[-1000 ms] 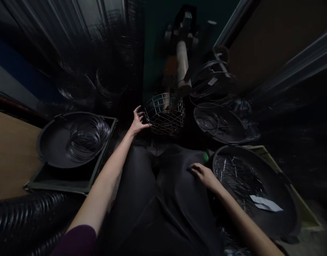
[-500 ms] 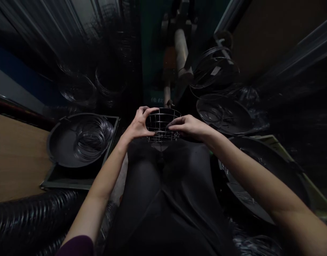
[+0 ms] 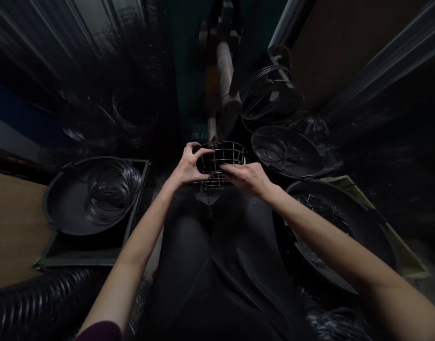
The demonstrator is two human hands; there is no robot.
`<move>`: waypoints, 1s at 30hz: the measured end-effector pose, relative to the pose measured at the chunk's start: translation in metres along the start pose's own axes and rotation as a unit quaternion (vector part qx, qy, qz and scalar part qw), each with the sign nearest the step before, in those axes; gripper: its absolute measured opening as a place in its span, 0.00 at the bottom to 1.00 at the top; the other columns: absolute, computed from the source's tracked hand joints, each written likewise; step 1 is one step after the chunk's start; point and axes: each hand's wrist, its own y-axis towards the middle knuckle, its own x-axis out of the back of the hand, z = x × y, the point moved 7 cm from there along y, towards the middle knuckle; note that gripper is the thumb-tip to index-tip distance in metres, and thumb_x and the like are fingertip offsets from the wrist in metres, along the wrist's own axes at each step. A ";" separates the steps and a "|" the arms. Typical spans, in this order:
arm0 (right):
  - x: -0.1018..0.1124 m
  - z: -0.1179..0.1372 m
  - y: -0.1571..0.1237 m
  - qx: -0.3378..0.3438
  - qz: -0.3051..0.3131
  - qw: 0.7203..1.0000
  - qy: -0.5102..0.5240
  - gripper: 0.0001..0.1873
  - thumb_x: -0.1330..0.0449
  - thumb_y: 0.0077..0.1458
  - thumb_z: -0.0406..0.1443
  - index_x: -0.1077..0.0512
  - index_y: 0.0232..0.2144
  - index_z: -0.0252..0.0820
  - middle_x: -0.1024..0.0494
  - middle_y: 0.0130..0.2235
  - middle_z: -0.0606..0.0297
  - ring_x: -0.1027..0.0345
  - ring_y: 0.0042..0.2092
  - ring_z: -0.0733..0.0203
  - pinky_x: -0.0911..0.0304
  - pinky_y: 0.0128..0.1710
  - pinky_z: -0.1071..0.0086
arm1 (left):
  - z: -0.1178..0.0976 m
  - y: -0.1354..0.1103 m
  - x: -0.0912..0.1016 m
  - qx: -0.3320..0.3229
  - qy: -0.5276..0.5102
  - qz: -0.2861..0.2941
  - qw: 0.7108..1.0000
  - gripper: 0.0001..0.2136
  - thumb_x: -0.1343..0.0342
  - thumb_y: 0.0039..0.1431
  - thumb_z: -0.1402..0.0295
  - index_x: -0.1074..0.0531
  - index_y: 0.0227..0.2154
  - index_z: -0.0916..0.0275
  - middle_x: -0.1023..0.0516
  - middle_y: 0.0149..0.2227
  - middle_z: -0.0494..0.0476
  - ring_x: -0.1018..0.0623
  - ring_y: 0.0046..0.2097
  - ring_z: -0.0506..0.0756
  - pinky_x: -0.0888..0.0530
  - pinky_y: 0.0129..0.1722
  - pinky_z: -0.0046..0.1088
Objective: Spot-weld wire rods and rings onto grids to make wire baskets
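Observation:
A round wire basket [image 3: 228, 155] of thin metal rods is in front of my lap, just below the machine's lower rod. My left hand [image 3: 189, 165] grips its left side, thumb low and fingers near the upper rim. At the basket's near right side is my right hand [image 3: 248, 176], its fingers drawn together and pointing left against the wires. Whether a small piece is pinched in those fingers cannot be made out. Part of the basket's lower right is hidden behind the right hand.
Ahead stands a dark green machine with a pale cylindrical arm [image 3: 225, 66]. To the left, a black basin [image 3: 70, 199] holds coiled wire rings [image 3: 112, 189]. On the right are another basin [image 3: 366, 232] with wire pieces and a smaller one [image 3: 306, 161] behind it.
The view has shifted slightly, so the surroundings sit further left. My right hand has moved a little along the basket's near side, and the basket appears turned or tilted slightly.

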 end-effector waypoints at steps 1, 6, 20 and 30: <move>-0.001 -0.002 0.001 0.003 -0.002 1.000 -0.005 0.16 0.48 0.63 0.39 0.25 0.49 0.48 0.19 0.44 0.64 0.24 0.35 0.64 0.45 0.25 0.74 | 0.001 0.001 0.000 0.000 0.000 0.000 1.000 0.34 0.31 0.37 0.70 0.31 0.52 0.54 0.44 0.54 0.59 0.38 0.60 0.65 0.35 0.62 0.49; -0.001 -0.003 0.007 0.010 -0.011 0.999 -0.032 0.16 0.48 0.63 0.40 0.25 0.49 0.50 0.18 0.44 0.66 0.24 0.34 0.64 0.50 0.23 0.72 | 0.004 0.005 0.003 0.003 0.005 -0.003 1.000 0.35 0.31 0.37 0.69 0.31 0.53 0.55 0.44 0.54 0.60 0.38 0.60 0.66 0.35 0.62 0.49; 0.003 -0.013 0.018 -0.024 -0.024 0.999 -0.004 0.17 0.45 0.62 0.42 0.26 0.51 0.51 0.18 0.44 0.65 0.24 0.38 0.61 0.43 0.27 0.72 | 0.014 0.016 0.008 0.010 -0.016 0.005 1.000 0.34 0.29 0.38 0.66 0.29 0.53 0.55 0.40 0.50 0.57 0.34 0.58 0.63 0.34 0.62 0.43; 0.005 -0.035 0.021 -0.123 -0.107 0.985 0.046 0.11 0.42 0.60 0.38 0.22 0.42 0.45 0.22 0.45 0.61 0.28 0.38 0.62 0.41 0.30 0.72 | 0.030 0.039 0.014 0.055 -0.032 -0.004 0.998 0.34 0.28 0.36 0.65 0.28 0.52 0.55 0.39 0.50 0.57 0.32 0.57 0.63 0.34 0.63 0.45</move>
